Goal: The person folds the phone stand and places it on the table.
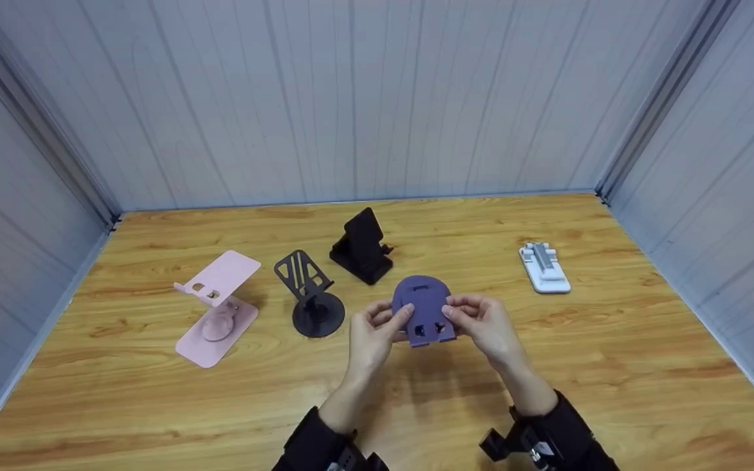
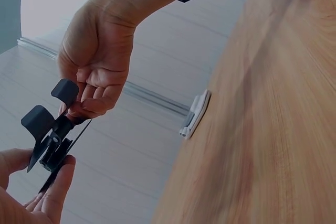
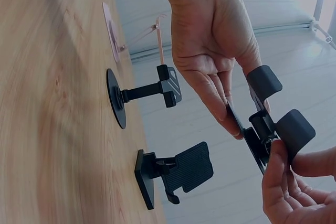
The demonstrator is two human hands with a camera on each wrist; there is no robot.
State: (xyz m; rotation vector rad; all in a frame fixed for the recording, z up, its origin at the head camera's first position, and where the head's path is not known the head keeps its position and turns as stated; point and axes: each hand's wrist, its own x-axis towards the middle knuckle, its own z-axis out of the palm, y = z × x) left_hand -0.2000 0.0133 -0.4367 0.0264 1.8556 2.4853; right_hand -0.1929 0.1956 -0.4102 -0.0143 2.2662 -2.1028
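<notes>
A purple phone stand [image 1: 423, 309] with a rounded plate is held above the wooden table [image 1: 639, 373] between both hands. My left hand [image 1: 377, 328] pinches its left edge with thumb on the front, and my right hand [image 1: 478, 320] pinches its right edge. In the left wrist view the stand [image 2: 50, 135] looks dark, with two curved hooks, and the right hand [image 2: 92, 72] holds it from above. The right wrist view shows the stand [image 3: 270, 124] edge-on between the left hand [image 3: 212, 61] and the right hand's fingers [image 3: 294, 182].
On the table stand a pink phone stand [image 1: 216, 307], a dark round-based stand [image 1: 308, 294] and a black folding stand [image 1: 362, 247]. A white folded stand [image 1: 544, 267] lies at the right. Grey walls [image 1: 364, 98] close in three sides.
</notes>
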